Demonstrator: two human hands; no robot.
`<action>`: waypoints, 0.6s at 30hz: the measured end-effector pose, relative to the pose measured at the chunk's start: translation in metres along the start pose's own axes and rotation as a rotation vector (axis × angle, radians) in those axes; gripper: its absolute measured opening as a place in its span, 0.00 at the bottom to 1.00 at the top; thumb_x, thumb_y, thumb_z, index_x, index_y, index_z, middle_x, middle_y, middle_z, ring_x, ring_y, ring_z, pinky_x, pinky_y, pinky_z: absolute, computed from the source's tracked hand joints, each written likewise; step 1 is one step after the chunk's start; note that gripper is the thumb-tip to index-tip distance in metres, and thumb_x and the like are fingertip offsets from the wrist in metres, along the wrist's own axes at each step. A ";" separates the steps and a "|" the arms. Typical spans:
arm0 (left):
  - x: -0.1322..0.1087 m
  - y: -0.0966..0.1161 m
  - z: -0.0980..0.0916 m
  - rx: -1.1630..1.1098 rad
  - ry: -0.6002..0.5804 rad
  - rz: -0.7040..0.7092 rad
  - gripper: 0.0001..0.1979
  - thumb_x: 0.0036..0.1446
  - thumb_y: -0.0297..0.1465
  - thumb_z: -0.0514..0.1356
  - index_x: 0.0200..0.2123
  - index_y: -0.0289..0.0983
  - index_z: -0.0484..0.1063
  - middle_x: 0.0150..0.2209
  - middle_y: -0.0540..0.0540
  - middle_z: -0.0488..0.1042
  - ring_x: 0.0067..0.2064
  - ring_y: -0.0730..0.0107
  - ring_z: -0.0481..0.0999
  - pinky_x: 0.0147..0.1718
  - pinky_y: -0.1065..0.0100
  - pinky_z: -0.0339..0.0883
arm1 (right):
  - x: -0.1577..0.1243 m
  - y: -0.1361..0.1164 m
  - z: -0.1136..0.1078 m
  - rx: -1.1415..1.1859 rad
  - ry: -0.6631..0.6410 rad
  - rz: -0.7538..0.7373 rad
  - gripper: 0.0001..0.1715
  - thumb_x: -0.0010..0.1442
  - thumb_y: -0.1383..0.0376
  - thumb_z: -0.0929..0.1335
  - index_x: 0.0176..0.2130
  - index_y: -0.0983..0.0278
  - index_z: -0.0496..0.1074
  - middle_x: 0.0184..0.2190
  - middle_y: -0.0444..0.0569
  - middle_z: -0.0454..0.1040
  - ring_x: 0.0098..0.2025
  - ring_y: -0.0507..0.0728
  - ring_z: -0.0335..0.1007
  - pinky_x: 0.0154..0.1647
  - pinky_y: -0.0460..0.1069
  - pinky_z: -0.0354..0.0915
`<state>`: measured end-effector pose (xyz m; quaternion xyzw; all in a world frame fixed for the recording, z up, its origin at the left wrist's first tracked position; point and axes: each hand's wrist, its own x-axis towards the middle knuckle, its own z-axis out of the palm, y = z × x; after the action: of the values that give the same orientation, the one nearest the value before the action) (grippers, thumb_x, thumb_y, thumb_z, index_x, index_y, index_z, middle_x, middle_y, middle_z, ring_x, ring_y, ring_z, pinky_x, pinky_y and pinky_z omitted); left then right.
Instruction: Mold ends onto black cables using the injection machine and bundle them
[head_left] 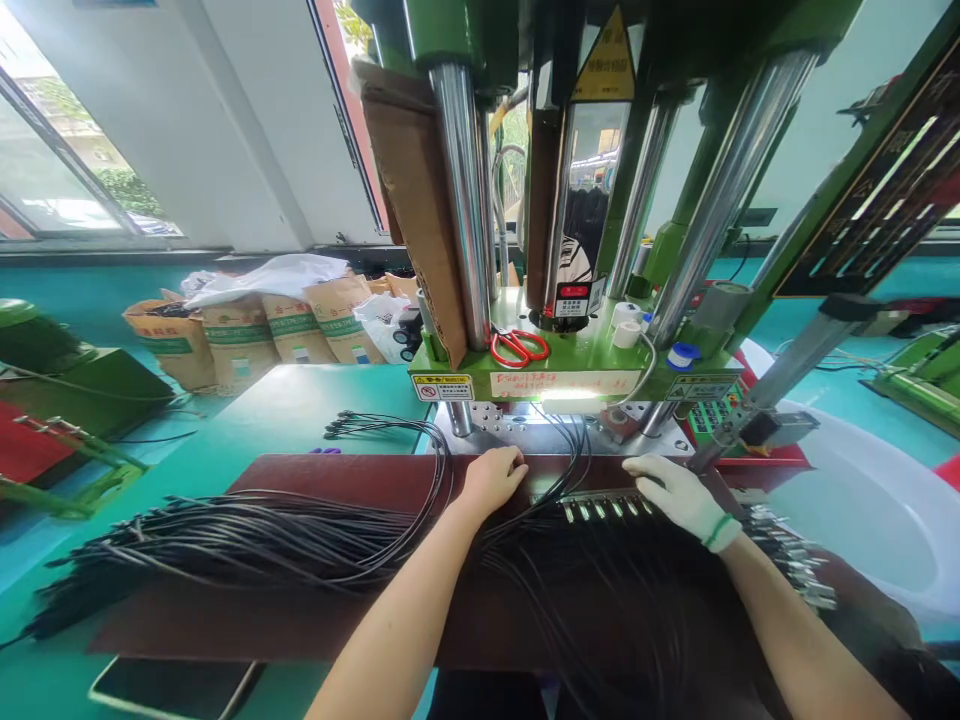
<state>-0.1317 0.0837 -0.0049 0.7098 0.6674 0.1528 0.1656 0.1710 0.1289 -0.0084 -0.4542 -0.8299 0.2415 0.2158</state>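
Observation:
My left hand (pixel 493 478), bare, lies palm down on a dark red mat (pixel 322 478), its fingers curled over the black cables there. My right hand (pixel 667 490) wears a white glove, and its fingers close over a row of metal cable plugs (pixel 600 508) at the mat's far side. A large bundle of thin black cables (pixel 240 540) spreads across the mat to the left. More black cables (pixel 622 590) run under my forearms, and further metal plugs (pixel 787 560) lie at the right.
A green moulding press (pixel 577 375) with chrome columns (pixel 731 190) stands just beyond the mat, holding red scissors (pixel 519 347) and tape rolls (pixel 626 325). Paper sacks (pixel 262 330) line the far wall. A white tub (pixel 862 490) sits at the right.

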 end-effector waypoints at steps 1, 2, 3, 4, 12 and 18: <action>0.000 0.000 0.000 0.001 -0.002 -0.005 0.08 0.55 0.35 0.52 0.35 0.41 0.69 0.35 0.49 0.74 0.39 0.67 0.70 0.33 0.70 0.58 | 0.000 0.000 0.000 -0.003 0.001 -0.001 0.16 0.56 0.62 0.59 0.42 0.63 0.69 0.42 0.50 0.71 0.46 0.57 0.66 0.51 0.53 0.61; 0.000 0.001 0.000 0.003 -0.004 -0.008 0.08 0.55 0.35 0.52 0.35 0.41 0.69 0.36 0.49 0.74 0.39 0.67 0.70 0.34 0.70 0.58 | 0.000 -0.001 0.000 -0.007 0.004 -0.003 0.16 0.56 0.62 0.59 0.41 0.63 0.69 0.42 0.50 0.71 0.46 0.57 0.66 0.52 0.54 0.61; 0.000 0.001 -0.001 0.005 -0.006 -0.010 0.08 0.55 0.35 0.52 0.35 0.41 0.69 0.36 0.49 0.74 0.40 0.67 0.71 0.34 0.70 0.58 | 0.000 -0.001 0.000 -0.012 0.008 -0.005 0.16 0.56 0.62 0.59 0.41 0.63 0.69 0.42 0.50 0.71 0.46 0.57 0.66 0.52 0.54 0.60; 0.000 0.001 -0.001 0.007 -0.008 -0.010 0.08 0.55 0.35 0.52 0.35 0.41 0.69 0.36 0.49 0.74 0.40 0.67 0.71 0.35 0.70 0.59 | 0.000 -0.002 0.000 -0.018 0.013 -0.005 0.16 0.56 0.62 0.59 0.41 0.63 0.69 0.42 0.50 0.71 0.46 0.57 0.66 0.52 0.54 0.60; -0.002 0.004 -0.004 0.033 -0.016 0.005 0.08 0.55 0.34 0.52 0.35 0.40 0.70 0.36 0.48 0.74 0.40 0.66 0.71 0.36 0.69 0.59 | 0.015 -0.012 -0.012 -0.125 -0.055 -0.025 0.17 0.53 0.66 0.59 0.39 0.65 0.71 0.39 0.50 0.73 0.43 0.57 0.68 0.48 0.52 0.62; -0.001 0.003 -0.001 0.043 -0.003 0.016 0.08 0.55 0.34 0.52 0.34 0.40 0.69 0.35 0.48 0.74 0.39 0.66 0.71 0.34 0.69 0.59 | 0.087 -0.040 -0.020 -0.303 0.092 0.071 0.19 0.57 0.67 0.59 0.47 0.66 0.67 0.46 0.53 0.69 0.48 0.59 0.64 0.50 0.54 0.59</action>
<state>-0.1298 0.0830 -0.0029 0.7189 0.6644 0.1385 0.1502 0.1137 0.1888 0.0431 -0.5214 -0.8294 0.0998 0.1739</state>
